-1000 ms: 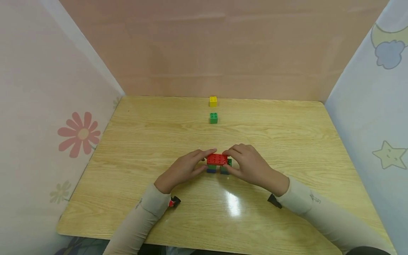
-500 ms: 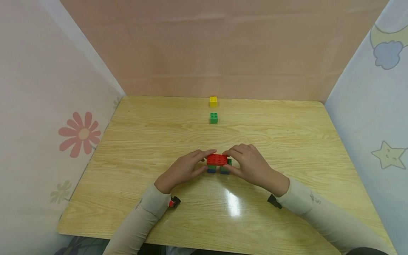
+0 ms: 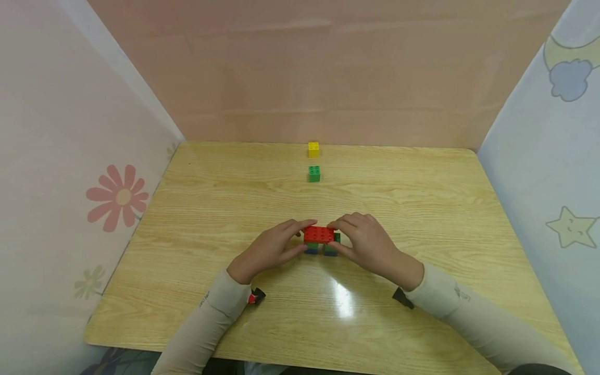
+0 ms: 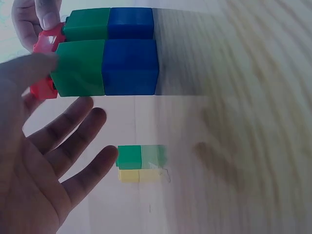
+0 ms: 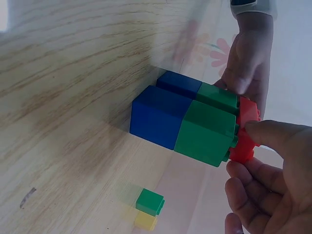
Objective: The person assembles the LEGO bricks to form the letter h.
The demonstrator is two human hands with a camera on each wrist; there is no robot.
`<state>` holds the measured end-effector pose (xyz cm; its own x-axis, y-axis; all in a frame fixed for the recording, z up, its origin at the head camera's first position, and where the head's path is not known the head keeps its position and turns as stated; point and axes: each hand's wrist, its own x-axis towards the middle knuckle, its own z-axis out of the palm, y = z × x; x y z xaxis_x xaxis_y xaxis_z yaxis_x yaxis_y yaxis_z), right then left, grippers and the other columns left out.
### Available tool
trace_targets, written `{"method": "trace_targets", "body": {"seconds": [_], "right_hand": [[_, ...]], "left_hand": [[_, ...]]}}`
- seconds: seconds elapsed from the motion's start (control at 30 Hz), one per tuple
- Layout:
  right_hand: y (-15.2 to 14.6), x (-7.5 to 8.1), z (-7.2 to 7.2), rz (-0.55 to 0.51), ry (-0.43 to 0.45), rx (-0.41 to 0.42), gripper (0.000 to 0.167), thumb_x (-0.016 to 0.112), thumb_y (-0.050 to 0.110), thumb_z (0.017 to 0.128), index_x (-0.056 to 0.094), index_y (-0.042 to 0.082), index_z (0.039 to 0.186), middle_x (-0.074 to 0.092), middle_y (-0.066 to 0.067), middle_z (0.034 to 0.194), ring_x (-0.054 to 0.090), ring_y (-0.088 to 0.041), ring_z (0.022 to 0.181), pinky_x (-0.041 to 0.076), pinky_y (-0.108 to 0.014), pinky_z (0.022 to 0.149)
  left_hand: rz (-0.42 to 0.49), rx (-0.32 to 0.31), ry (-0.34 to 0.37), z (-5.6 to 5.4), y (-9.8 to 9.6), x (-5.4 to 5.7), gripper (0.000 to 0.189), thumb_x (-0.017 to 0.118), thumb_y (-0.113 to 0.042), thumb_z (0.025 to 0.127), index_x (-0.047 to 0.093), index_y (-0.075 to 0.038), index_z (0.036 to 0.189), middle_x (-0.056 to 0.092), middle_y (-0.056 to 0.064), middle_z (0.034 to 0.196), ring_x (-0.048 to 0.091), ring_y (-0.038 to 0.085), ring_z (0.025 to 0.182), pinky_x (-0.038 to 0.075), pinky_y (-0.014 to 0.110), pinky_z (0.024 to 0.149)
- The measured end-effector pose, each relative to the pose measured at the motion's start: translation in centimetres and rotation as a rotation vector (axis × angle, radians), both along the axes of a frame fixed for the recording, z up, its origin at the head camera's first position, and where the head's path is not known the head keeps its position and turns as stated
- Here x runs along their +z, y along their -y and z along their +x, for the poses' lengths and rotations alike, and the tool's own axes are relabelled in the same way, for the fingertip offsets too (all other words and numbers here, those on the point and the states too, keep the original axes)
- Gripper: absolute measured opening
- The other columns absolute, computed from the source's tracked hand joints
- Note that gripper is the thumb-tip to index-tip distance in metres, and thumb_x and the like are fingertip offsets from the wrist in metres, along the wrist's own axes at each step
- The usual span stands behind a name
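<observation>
A long red building brick bridges two side-by-side stacks, each a green block over a blue one. My left hand pinches its left end, thumb in front and index finger behind. At its right end, my right hand pinches it the same way. The left wrist view shows the left stack's green block and blue block nearest. In the right wrist view, the right stack's green block and blue block are nearest, and some green studs show beside the red brick. Whether it is fully seated I cannot tell.
Farther back on the wooden table stand a small green block and, behind it, a yellow block near the back edge. A tan panel closes off the back, with patterned walls at both sides.
</observation>
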<state>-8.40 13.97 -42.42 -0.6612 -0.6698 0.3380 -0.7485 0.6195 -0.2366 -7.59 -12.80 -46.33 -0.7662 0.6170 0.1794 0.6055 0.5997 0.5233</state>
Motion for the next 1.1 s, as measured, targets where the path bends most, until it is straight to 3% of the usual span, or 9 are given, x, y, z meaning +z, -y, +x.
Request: {"method": "trace_targets", "body": {"seconds": [0.27, 0.8, 1.1], "right_hand": [[-0.02, -0.13, -0.04, -0.023, 0.018, -0.009, 0.033, 0.080, 0.033, 0.082, 0.070, 0.015, 0.108, 0.067, 0.004, 0.100, 0.061, -0.019, 0.089, 0.048, -0.040, 0.073], [-0.05, -0.34, -0.18, -0.025, 0.004, 0.004, 0.034, 0.081, 0.033, 0.081, 0.071, 0.014, 0.108, 0.067, 0.004, 0.099, 0.061, -0.019, 0.086, 0.048, -0.039, 0.071], [-0.04, -0.56, -0.19, -0.031, -0.006, 0.014, 0.035, 0.082, 0.031, 0.079, 0.070, 0.013, 0.107, 0.067, 0.003, 0.098, 0.061, -0.019, 0.084, 0.046, -0.036, 0.068]], "left_hand": [[0.048, 0.042, -0.010, -0.14, -0.01, 0.33, 0.046, 0.053, -0.044, 0.100, 0.048, -0.023, 0.140, 0.057, -0.008, 0.127, 0.058, 0.011, 0.106, 0.052, 0.032, 0.085], [0.081, 0.053, -0.035, -0.16, 0.12, 0.67, 0.037, 0.062, -0.039, 0.096, 0.057, -0.023, 0.129, 0.057, -0.011, 0.121, 0.058, 0.009, 0.103, 0.052, 0.029, 0.084], [0.085, 0.055, -0.081, -0.46, 0.10, 0.69, 0.035, 0.069, -0.033, 0.092, 0.061, -0.017, 0.122, 0.052, -0.008, 0.124, 0.055, 0.005, 0.104, 0.051, 0.027, 0.087]]}}
